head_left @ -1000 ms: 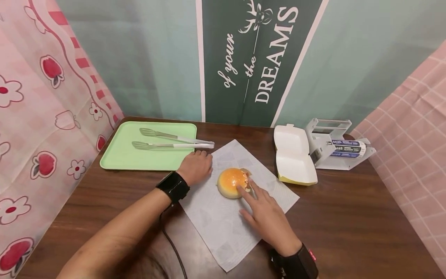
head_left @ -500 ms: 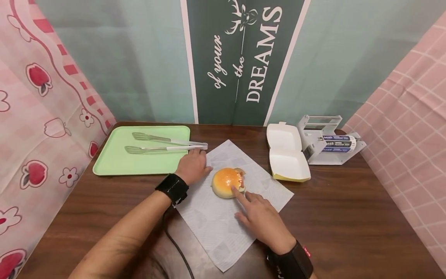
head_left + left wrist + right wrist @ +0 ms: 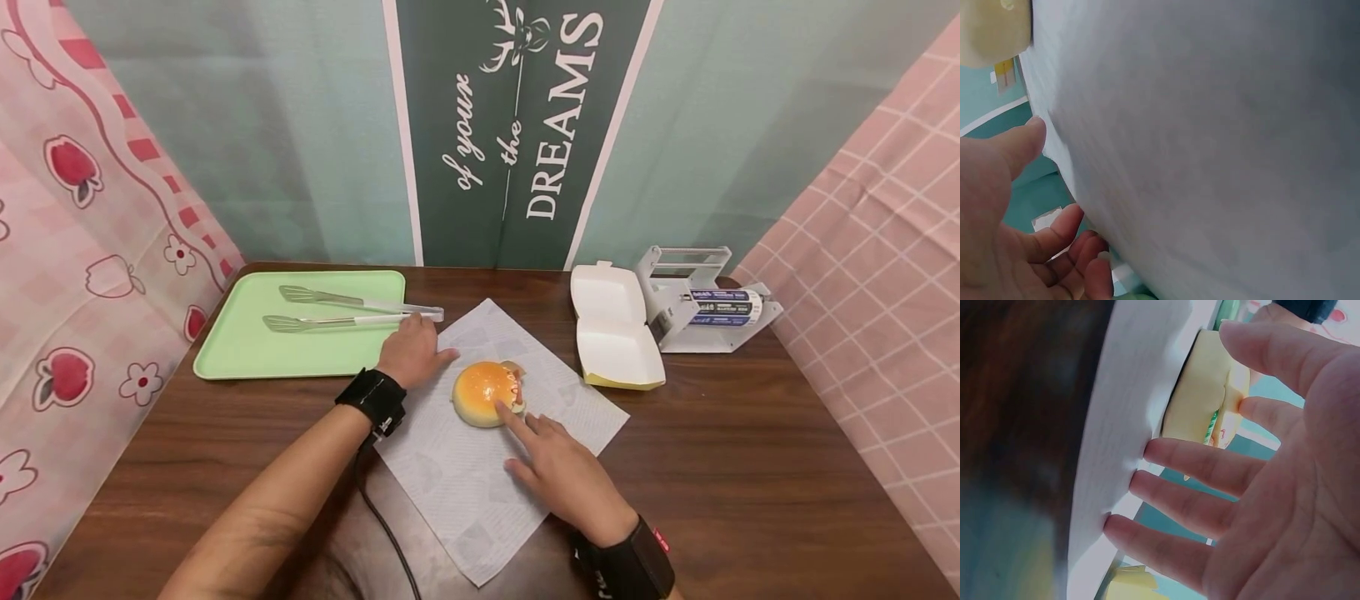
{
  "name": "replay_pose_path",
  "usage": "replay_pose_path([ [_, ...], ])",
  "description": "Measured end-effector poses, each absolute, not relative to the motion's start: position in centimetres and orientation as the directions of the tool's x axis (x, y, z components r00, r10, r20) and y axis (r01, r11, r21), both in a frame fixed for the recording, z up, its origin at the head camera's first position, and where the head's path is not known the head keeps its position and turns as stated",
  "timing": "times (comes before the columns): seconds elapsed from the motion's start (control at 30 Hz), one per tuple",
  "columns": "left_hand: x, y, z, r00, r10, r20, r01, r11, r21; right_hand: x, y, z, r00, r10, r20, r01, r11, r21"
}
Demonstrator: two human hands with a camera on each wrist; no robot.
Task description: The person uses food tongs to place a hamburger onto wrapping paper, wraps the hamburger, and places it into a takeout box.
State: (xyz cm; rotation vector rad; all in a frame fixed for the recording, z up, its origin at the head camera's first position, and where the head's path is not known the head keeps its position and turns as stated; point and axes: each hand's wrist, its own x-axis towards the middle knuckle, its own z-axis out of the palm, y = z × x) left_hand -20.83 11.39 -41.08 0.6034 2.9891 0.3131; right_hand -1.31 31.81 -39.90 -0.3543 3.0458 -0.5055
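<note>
Burger point(image 3: 483, 392) lies on the patterned paper sheet point(image 3: 468, 492); the right hand point(image 3: 568, 475), fingers spread, touches it with the index finger. Left of the burger, the left hand point(image 3: 412, 353) is relaxed, near the tongs point(image 3: 375, 318); an unfolded takeout box point(image 3: 620, 354) sits well right of the burger.

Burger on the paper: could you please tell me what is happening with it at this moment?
A person's right hand touches the burger with its index finger, with three other fingertips on the paper. The left hand is at the paper's edge, near the tongs on the green tray. The burger is unwrapped, and the hinged box stands open.
</note>
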Motion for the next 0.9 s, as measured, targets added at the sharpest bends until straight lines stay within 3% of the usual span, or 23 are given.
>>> replay_pose_path([
  [0.17, -20.9, 11.5, -41.0, -0.917, 0.397, -0.041, 0.382, 0.902, 0.199, -1.4, 31.7, -39.9, -0.973, -0.230, 0.004, -0.219, 0.923, -0.316],
  [0.5, -19.8, 10.8, -40.0, -0.887, 0.457, 0.067, 0.459, 0.853, 0.250, -1.8, 31.6, -39.9, -0.973, -0.232, 0.011, -0.226, 0.932, -0.283],
  [0.9, -18.6, 10.1, -40.4, -0.798, 0.551, 0.244, 0.603, 0.745, 0.287, -1.6, 32.1, -39.8, -0.971, -0.239, 0.009, -0.229, 0.916, -0.328],
])
